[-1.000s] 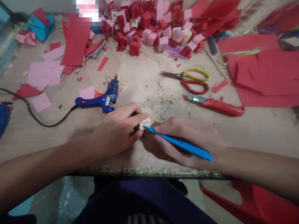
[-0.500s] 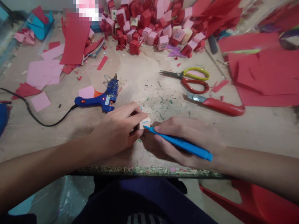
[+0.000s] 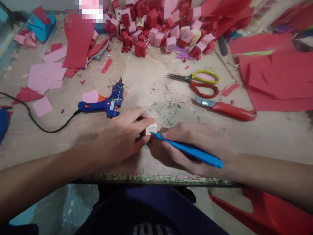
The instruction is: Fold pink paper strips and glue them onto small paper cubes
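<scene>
My left hand [image 3: 126,133] is closed around a small pale cube [image 3: 153,126] and holds it against the tabletop. Two small curved blue marks show on the cube's visible face; the rest of it is hidden by my fingers. In my right hand [image 3: 198,145] is a slim blue pen [image 3: 193,151], gripped near its tip. The tip touches the marked face just below the curves. A blue glue gun [image 3: 107,105] with a small red light lies just beyond my left hand.
Scissors [image 3: 193,78] and a red-handled utility knife [image 3: 230,110] lie beyond my right hand. A heap of red and pink paper cubes [image 3: 158,39] fills the back. Red paper sheets [image 3: 283,76] cover the right; pink sheets [image 3: 46,75] and a black cord [image 3: 53,131] are at left.
Both hands keep the same grips and nearly the same places. The pen tip shifts only very slightly on the cube's face, and the whole view drifts a little.
</scene>
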The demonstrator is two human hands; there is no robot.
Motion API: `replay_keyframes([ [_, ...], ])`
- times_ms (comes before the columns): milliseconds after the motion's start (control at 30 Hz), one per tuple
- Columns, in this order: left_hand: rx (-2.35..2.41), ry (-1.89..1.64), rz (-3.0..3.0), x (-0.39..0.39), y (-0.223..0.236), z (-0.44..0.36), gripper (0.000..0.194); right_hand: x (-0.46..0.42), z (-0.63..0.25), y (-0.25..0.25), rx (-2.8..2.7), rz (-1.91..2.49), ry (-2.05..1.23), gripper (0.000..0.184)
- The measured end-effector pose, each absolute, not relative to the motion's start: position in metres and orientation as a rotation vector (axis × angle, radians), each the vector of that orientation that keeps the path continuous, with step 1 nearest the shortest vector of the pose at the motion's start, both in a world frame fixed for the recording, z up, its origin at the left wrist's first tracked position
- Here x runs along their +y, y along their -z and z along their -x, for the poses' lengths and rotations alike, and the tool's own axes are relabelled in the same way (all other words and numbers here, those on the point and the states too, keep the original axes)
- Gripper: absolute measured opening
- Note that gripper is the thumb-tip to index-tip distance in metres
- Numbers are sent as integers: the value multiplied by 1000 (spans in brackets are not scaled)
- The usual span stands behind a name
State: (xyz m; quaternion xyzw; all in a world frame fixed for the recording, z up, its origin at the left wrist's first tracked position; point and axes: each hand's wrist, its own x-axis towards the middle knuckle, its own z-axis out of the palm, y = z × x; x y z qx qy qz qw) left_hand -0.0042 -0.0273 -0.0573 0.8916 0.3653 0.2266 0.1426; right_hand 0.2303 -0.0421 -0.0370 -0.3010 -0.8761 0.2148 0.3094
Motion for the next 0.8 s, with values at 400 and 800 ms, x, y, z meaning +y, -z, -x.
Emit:
replay_keyframes([
  [400, 1066, -628, -2591, -28, 55, 5, 16, -44, -230, 36, -2294, 815, -571, 23],
  [800, 1068, -629, -2580, -27, 53, 4, 15, -41, -234, 36, -2321, 813, -511, 12],
])
